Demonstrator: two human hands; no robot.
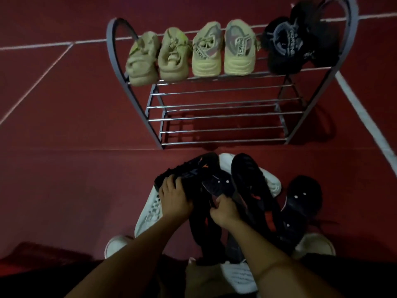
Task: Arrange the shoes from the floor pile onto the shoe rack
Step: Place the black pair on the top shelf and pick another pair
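Note:
A grey metal shoe rack (219, 106) stands ahead on the red floor. Its top shelf carries two pairs of tan sneakers (169, 54) and a pair of black shoes (290, 44) at the right end. The lower shelves are bare bars. In front of me lies the floor pile (253, 190) of black and white shoes. My left hand (174, 198) grips the heel of a black sneaker (193, 168) on top of the pile. My right hand (225, 209) pinches a black sandal (219, 183) beside it.
White sneakers (150, 211) lie under the black shoes, one more (238, 276) near my legs. Another black sandal (300, 196) rests at the pile's right. White lines cross the red floor. My feet in light shoes (116, 244) flank the pile.

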